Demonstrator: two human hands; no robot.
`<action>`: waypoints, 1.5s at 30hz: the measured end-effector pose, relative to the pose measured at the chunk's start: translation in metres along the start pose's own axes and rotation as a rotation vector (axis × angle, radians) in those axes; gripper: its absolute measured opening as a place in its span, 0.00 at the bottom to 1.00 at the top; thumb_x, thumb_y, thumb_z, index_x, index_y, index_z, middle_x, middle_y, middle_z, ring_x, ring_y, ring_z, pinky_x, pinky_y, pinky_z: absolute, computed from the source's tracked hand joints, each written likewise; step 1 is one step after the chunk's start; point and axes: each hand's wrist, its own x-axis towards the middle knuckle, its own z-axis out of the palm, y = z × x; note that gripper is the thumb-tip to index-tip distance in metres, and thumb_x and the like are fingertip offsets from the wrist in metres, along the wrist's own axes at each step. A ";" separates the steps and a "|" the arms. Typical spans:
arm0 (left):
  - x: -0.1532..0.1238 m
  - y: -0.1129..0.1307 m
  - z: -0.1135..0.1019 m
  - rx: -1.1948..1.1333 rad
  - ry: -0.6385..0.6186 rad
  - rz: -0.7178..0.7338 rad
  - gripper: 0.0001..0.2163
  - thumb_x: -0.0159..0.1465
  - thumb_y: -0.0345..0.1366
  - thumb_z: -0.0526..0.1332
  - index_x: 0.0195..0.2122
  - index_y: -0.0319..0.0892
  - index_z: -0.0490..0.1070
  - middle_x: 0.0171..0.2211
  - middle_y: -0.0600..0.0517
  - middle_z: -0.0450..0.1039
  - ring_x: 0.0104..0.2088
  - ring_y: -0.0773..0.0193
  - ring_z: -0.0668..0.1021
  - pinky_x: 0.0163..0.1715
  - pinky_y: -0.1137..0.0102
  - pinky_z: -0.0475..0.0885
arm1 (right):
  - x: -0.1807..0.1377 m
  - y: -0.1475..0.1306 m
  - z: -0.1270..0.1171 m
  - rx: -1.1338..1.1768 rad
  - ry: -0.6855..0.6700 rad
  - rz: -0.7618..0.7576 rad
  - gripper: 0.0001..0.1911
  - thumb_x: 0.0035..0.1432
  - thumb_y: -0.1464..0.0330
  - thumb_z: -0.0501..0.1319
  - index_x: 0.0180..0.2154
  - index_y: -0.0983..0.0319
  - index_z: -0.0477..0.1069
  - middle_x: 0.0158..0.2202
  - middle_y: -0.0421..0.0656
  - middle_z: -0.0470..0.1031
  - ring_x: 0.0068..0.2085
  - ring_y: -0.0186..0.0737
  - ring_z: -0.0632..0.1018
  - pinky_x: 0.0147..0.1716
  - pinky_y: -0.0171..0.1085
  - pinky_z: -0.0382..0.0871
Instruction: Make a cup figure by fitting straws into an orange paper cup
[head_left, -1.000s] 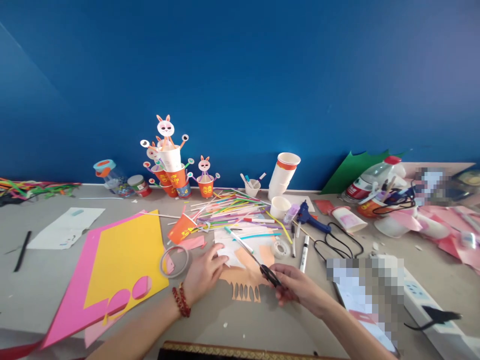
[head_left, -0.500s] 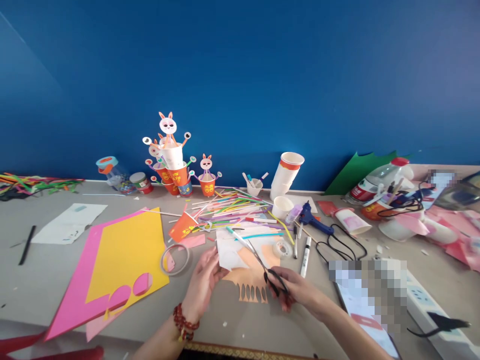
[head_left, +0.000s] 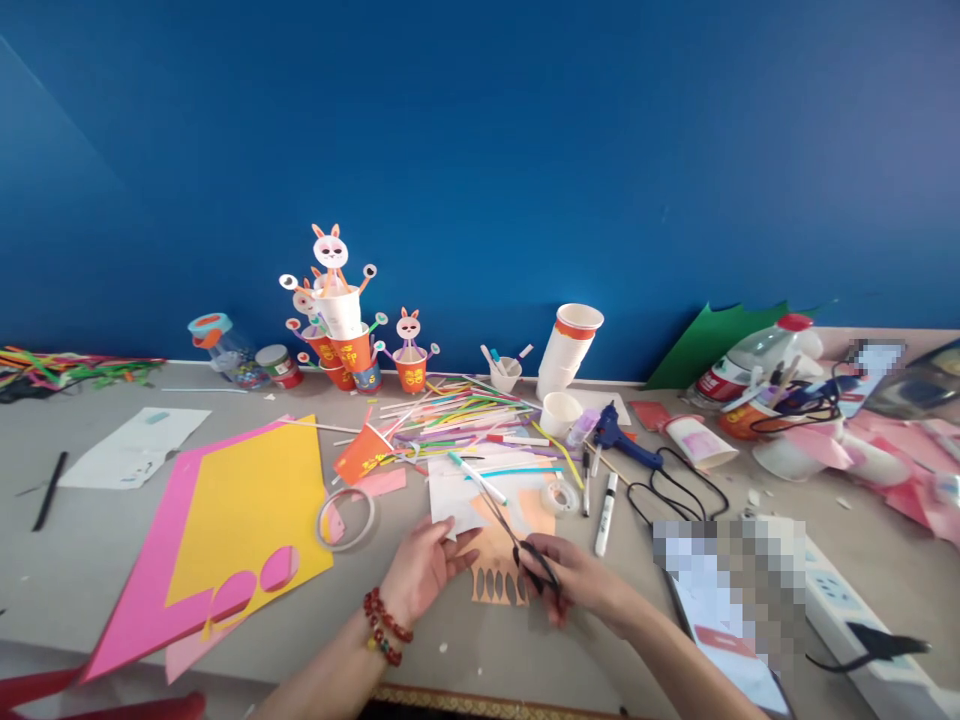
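Observation:
My right hand (head_left: 566, 580) grips the black handles of a pair of scissors (head_left: 536, 563). The metal blades point away and to the left, over a peach paper sheet (head_left: 491, 553) with a row of leaf-shaped holes along its near edge. At that sheet's left edge is my left hand (head_left: 424, 570), a beaded bracelet on its wrist. Its thumb and fingers are apart and I see nothing held in them. White paper (head_left: 454, 500) lies just beyond, with a teal-capped marker (head_left: 477, 477) on top. A clear tape roll (head_left: 561, 497) rests to the right.
Yellow card (head_left: 255, 500) over pink card (head_left: 135, 600) lies left, beside a tape ring (head_left: 366, 520). Behind are pipe cleaners (head_left: 465, 415) and cup figures (head_left: 352, 350). A blue glue gun (head_left: 622, 440), its cable, a phone (head_left: 739, 640) and a power strip (head_left: 832, 590) occupy the right.
My left hand has moved right and slightly nearer, its fingers now over the peach sheet's left part. The scissors stay in my right hand, shifted slightly left. The whole view has shifted a little.

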 end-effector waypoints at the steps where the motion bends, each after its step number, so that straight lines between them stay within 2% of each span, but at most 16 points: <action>1: 0.001 0.000 0.000 0.009 0.021 0.008 0.09 0.56 0.24 0.66 0.35 0.40 0.67 0.34 0.48 0.78 0.44 0.49 0.82 0.38 0.63 0.78 | -0.001 0.000 -0.003 -0.005 -0.002 0.004 0.28 0.53 0.41 0.57 0.31 0.62 0.63 0.27 0.35 0.71 0.16 0.24 0.70 0.15 0.25 0.62; 4: 0.001 -0.001 -0.001 0.057 0.036 0.023 0.10 0.57 0.22 0.64 0.35 0.40 0.66 0.28 0.51 0.76 0.43 0.49 0.83 0.34 0.66 0.78 | -0.001 -0.002 -0.015 -0.056 -0.019 0.034 0.28 0.53 0.42 0.57 0.30 0.62 0.64 0.23 0.35 0.71 0.14 0.24 0.68 0.11 0.25 0.57; 10: -0.004 -0.003 0.002 0.086 -0.003 0.058 0.12 0.57 0.23 0.64 0.39 0.40 0.66 0.37 0.49 0.77 0.40 0.52 0.83 0.30 0.67 0.78 | 0.013 -0.016 -0.030 -0.217 -0.103 0.083 0.25 0.53 0.46 0.60 0.25 0.62 0.64 0.19 0.35 0.71 0.11 0.24 0.65 0.09 0.25 0.54; 19: -0.001 0.001 -0.002 0.188 0.024 0.057 0.09 0.60 0.23 0.61 0.40 0.40 0.65 0.29 0.53 0.72 0.33 0.60 0.83 0.25 0.72 0.75 | 0.032 -0.049 -0.037 -0.344 -0.212 0.038 0.24 0.54 0.47 0.59 0.24 0.61 0.64 0.21 0.36 0.72 0.13 0.25 0.64 0.10 0.26 0.53; 27: -0.004 0.003 -0.002 0.204 -0.034 0.070 0.10 0.58 0.26 0.63 0.40 0.39 0.67 0.33 0.51 0.73 0.29 0.66 0.79 0.24 0.74 0.73 | 0.049 -0.048 -0.036 -0.366 -0.257 0.054 0.27 0.52 0.44 0.61 0.26 0.62 0.66 0.20 0.37 0.71 0.13 0.27 0.64 0.11 0.28 0.54; 36: -0.002 0.002 -0.005 0.209 -0.092 0.087 0.11 0.57 0.29 0.65 0.41 0.40 0.68 0.32 0.51 0.73 0.29 0.67 0.77 0.25 0.74 0.72 | 0.052 -0.046 -0.037 -0.324 -0.312 0.030 0.25 0.54 0.46 0.61 0.27 0.62 0.66 0.21 0.35 0.70 0.13 0.24 0.62 0.11 0.27 0.50; 45: -0.001 0.001 -0.007 0.176 -0.097 0.088 0.13 0.56 0.30 0.67 0.42 0.39 0.70 0.34 0.51 0.74 0.29 0.68 0.77 0.26 0.74 0.72 | 0.050 -0.041 -0.036 -0.287 -0.342 0.000 0.27 0.55 0.44 0.59 0.27 0.62 0.64 0.21 0.34 0.68 0.13 0.24 0.61 0.12 0.28 0.48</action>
